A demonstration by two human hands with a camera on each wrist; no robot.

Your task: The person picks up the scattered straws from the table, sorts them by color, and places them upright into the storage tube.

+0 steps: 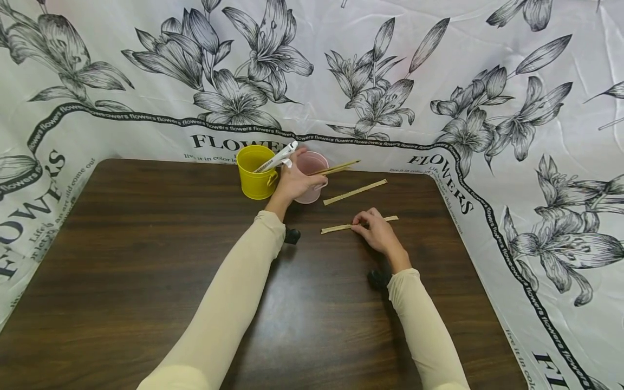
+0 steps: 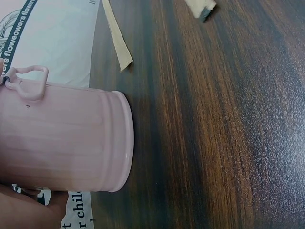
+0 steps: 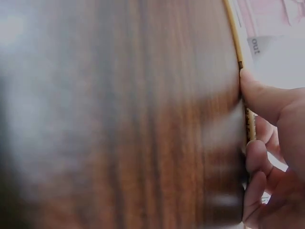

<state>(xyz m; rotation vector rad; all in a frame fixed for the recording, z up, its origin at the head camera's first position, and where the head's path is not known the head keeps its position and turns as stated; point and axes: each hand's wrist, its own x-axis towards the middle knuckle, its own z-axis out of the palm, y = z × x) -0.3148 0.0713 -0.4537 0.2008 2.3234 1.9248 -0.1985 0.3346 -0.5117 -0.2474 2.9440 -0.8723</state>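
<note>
My left hand grips the small pink bucket near its rim, fingers at the back and thumb at the front. Thin yellow pencils lean out over the bucket's right side. The left wrist view shows the bucket's ribbed wall and little handle. Further right, my right hand pinches a thin tan strip, apparently a wooden ruler, between thumb and fingers. Dark marks show along its narrow edge in the right wrist view. A similar tan strip lies behind that hand.
Left of the pink bucket stands a yellow bucket with a white pen-like item slanting out of it. Both buckets are at the far edge of the brown wooden table. White cloth with printed flowers hangs behind and beside it.
</note>
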